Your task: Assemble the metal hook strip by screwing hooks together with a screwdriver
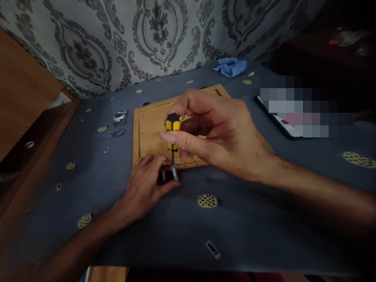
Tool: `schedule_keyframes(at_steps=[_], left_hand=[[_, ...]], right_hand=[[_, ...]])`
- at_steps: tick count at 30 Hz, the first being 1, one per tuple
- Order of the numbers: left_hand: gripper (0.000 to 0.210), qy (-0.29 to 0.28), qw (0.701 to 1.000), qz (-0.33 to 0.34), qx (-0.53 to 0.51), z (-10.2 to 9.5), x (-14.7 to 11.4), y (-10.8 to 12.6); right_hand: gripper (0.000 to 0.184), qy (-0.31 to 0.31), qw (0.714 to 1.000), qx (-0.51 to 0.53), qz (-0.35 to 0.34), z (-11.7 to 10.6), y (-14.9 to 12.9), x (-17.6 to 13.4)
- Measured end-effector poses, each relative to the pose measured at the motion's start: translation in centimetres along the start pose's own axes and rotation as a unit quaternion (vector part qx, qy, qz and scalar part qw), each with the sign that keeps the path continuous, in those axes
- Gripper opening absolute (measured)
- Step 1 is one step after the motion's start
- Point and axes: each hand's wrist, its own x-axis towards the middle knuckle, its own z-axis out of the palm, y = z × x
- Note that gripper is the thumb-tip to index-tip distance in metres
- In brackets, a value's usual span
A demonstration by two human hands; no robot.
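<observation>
My right hand (pixel 217 133) grips a small yellow and black screwdriver (pixel 173 124) upright, its shaft pointing down. The tip meets a small metal piece (pixel 174 171) at the board's near edge. My left hand (pixel 148 176) is closed around a small dark part with metal pieces (pixel 163 176), thumb in front and fingers behind. What exactly this part is cannot be made out. Beneath both hands lies a wooden board (pixel 152 121), with several tiny dark bits on it near the screwdriver.
Several small metal clips (pixel 119 121) lie left of the board on the grey pineapple-patterned tablecloth (pixel 164 231). A blue cloth (pixel 230 67) rests at the back by the patterned wall. To the right is a dark-edged device (pixel 282 123), partly blurred out.
</observation>
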Motion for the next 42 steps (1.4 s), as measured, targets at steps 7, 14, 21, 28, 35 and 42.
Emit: schedule_keyframes(at_steps=[7,14,21,28,35,42], left_hand=[[0.032,-0.003,1.0,-0.009,-0.004,-0.1,0.1,0.1],[0.033,-0.002,1.0,-0.013,-0.01,-0.1,0.1,0.2],[0.032,0.0,1.0,-0.006,-0.006,-0.1,0.0,0.1],[0.031,0.003,1.0,-0.008,-0.011,-0.1,0.0,0.1],[0.03,-0.002,1.0,-0.006,-0.002,-0.1,0.1,0.2],[0.033,0.005,1.0,-0.008,0.003,-0.1,0.0,0.2]], right_hand=[[0.036,-0.023,1.0,-0.011,-0.006,0.0,0.7,0.0],[0.032,-0.04,0.999,-0.002,0.003,0.0,1.2,0.1],[0.031,-0.048,0.999,-0.003,0.012,-0.2,1.2,0.1],[0.025,-0.042,0.999,0.0,0.011,0.0,1.2,0.0],[0.031,-0.038,0.998,0.025,0.036,0.3,0.7,-0.1],[0.028,-0.049,0.998,0.012,0.043,-0.1,0.2,0.2]])
